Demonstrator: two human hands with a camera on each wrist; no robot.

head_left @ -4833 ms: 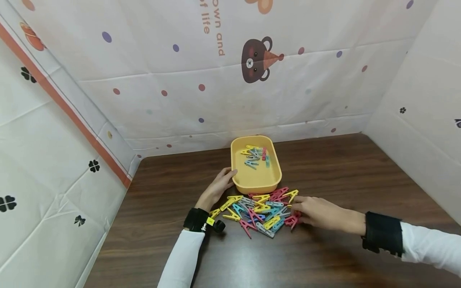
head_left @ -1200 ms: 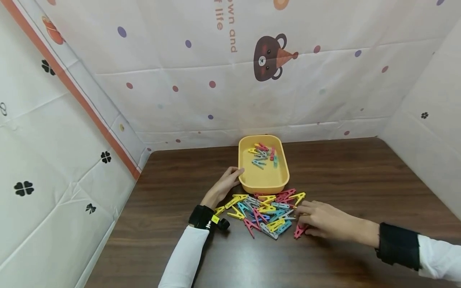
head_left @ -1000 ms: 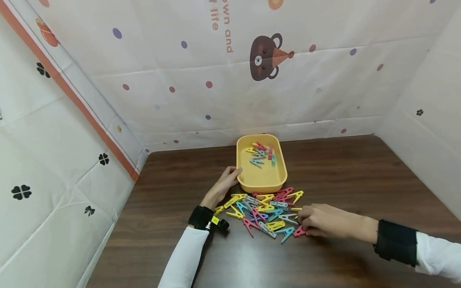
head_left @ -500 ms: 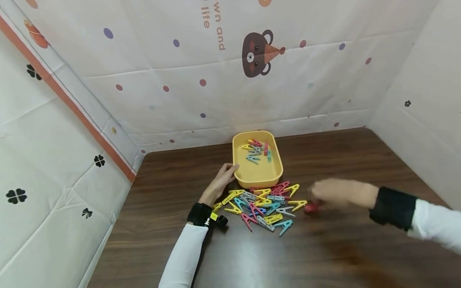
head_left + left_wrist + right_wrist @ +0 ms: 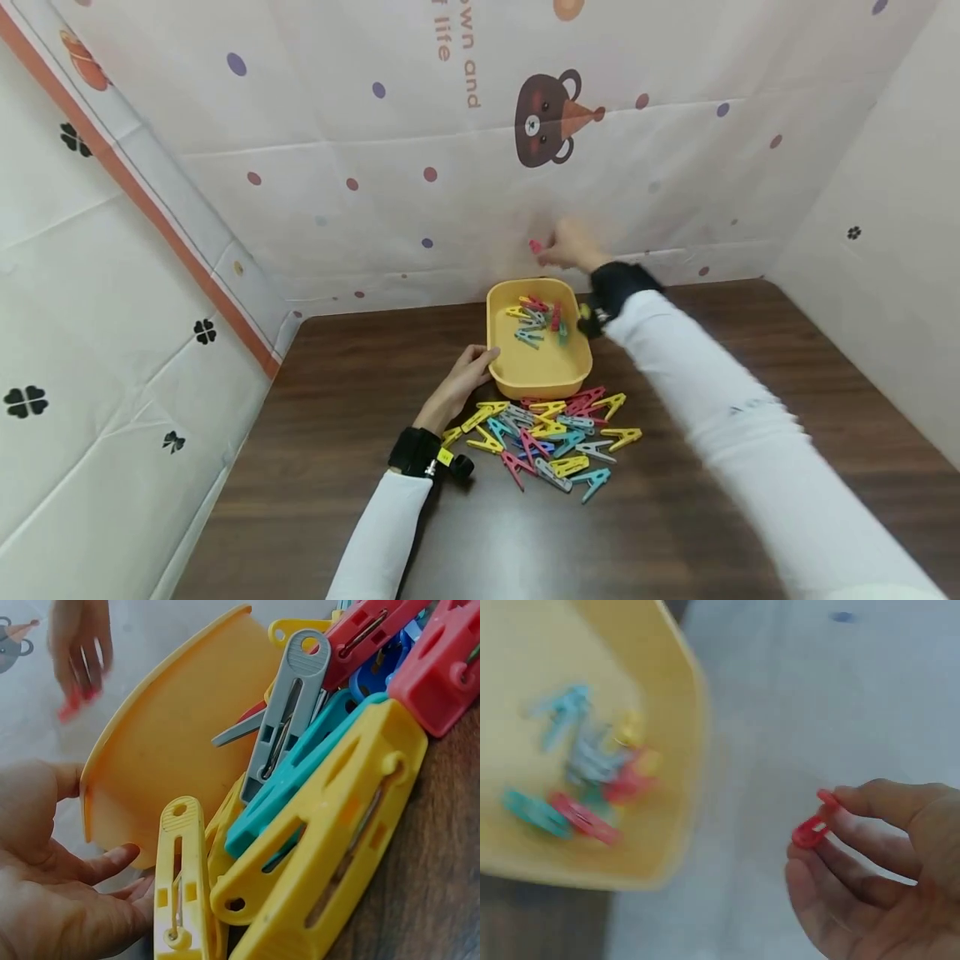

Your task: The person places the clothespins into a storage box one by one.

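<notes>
My right hand [image 5: 573, 247] is raised over the far end of the yellow plastic tray [image 5: 534, 367]. It pinches a red clothespin [image 5: 810, 832] between thumb and fingers, blurred by motion in the head view. My left hand [image 5: 456, 385] holds the tray by its left rim near the front corner; in the left wrist view its thumb and a finger lie on either side of that wall. Several clothespins [image 5: 529, 323] in yellow, grey, red and teal lie in the tray's far half. A large mixed-colour pile of clothespins [image 5: 550, 443] lies on the table just in front of the tray.
The dark wooden table [image 5: 345, 400] carries the tray and the pile. Behind it rises a white printed cloth wall [image 5: 337, 233], close to the tray's far edge, with further white cloth sides at left and right. Black cameras and bands sit on both wrists.
My right hand has lifted a red clothespin from the pile's right side and swept up and leftward over the tray's far end. A teal clothespin in the pile has shifted. My left hand stays at the rim.
</notes>
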